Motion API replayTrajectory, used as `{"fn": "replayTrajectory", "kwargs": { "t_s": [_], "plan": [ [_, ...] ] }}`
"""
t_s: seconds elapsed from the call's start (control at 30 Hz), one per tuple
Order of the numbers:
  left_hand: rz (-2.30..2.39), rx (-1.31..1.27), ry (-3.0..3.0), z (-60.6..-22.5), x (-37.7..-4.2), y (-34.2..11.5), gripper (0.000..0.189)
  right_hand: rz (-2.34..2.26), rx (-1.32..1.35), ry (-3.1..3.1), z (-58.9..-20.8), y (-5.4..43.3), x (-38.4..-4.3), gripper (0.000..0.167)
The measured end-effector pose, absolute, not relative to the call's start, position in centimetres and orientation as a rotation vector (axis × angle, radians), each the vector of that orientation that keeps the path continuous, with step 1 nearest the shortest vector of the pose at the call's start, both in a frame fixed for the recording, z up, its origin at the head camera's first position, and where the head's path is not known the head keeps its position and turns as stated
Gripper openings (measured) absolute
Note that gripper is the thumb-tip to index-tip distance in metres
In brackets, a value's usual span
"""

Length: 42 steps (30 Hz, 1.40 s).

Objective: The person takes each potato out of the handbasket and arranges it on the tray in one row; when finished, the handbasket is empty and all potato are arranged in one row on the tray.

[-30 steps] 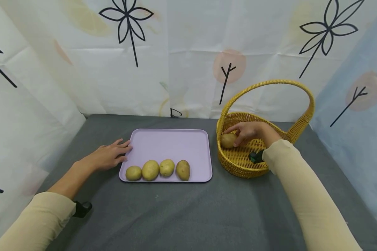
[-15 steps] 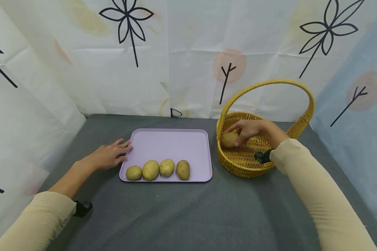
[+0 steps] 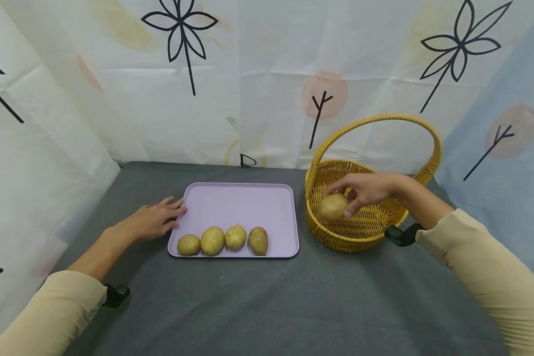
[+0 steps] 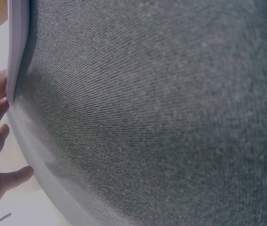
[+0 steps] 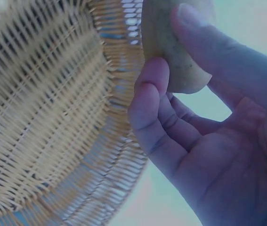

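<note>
My right hand [image 3: 368, 190] pinches a potato [image 3: 333, 206] between thumb and fingertips, above the floor of the yellow wicker basket [image 3: 338, 243]. In the right wrist view the same potato [image 5: 171, 52] shows between thumb and curled fingers, with the woven basket beside it. On the left, my other hand [image 3: 153, 221] rests its fingers, spread and fairly straight, on the left edge of a pale purple tray [image 3: 238, 205]. Along the tray's front side lie several potatoes [image 3: 212, 241] in a row. The left wrist view has the fingers touching the tray's rim [image 4: 18, 52].
The basket's tall arched handle [image 3: 382, 117] rises over the right forearm. Both tray and basket stand on a dark grey cloth [image 3: 249, 306]. White patterned curtains [image 3: 267, 99] close off the back and the sides.
My right hand has lifted the potato from the basket's left side and brought it slightly right and nearer to me. The left hand stays at the tray edge.
</note>
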<state>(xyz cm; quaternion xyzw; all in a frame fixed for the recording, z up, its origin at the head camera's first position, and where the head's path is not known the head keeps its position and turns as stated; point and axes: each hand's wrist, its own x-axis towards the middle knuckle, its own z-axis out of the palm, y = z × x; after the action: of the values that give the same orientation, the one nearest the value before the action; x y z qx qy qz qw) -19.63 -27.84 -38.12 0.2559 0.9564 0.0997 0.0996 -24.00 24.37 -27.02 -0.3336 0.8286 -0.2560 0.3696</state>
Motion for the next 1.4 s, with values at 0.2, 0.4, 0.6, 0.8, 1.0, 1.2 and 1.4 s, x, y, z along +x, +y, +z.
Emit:
{"fn": "replayTrajectory", "kwargs": {
  "t_s": [0.2,0.4,0.6,0.8,1.0,1.2,1.4],
  "plan": [
    [0.284,0.751,2.827,-38.2,-19.7,-27.9,0.051,-0.716,-0.893,2.067,-26.2,23.2,-22.6,0.062],
    [0.282,0.764,2.823,-38.3,-19.7,-28.0,0.051,-0.748,-1.018,2.009,-26.9,20.9,-21.5,0.060],
    [0.294,0.755,2.825,-38.3,-19.6,-28.0,0.051,-0.714,-1.140,2.053,-28.4,18.1,-20.5,0.062],
    [0.289,0.755,2.824,-38.3,-19.7,-28.0,0.050,-0.605,-1.204,2.056,-29.7,15.5,-20.1,0.063],
    [0.287,0.760,2.828,-38.2,-19.6,-27.9,0.050,-0.400,-1.288,2.119,-31.0,13.7,-20.1,0.061],
    [0.296,0.755,2.825,-38.5,-19.8,-27.9,0.050,-0.283,-1.321,2.179,-32.2,12.6,-20.1,0.062],
    [0.287,0.754,2.825,-38.6,-19.9,-28.0,0.050,-0.271,-1.162,2.261,-33.3,11.9,-19.8,0.075]
  ]
}}
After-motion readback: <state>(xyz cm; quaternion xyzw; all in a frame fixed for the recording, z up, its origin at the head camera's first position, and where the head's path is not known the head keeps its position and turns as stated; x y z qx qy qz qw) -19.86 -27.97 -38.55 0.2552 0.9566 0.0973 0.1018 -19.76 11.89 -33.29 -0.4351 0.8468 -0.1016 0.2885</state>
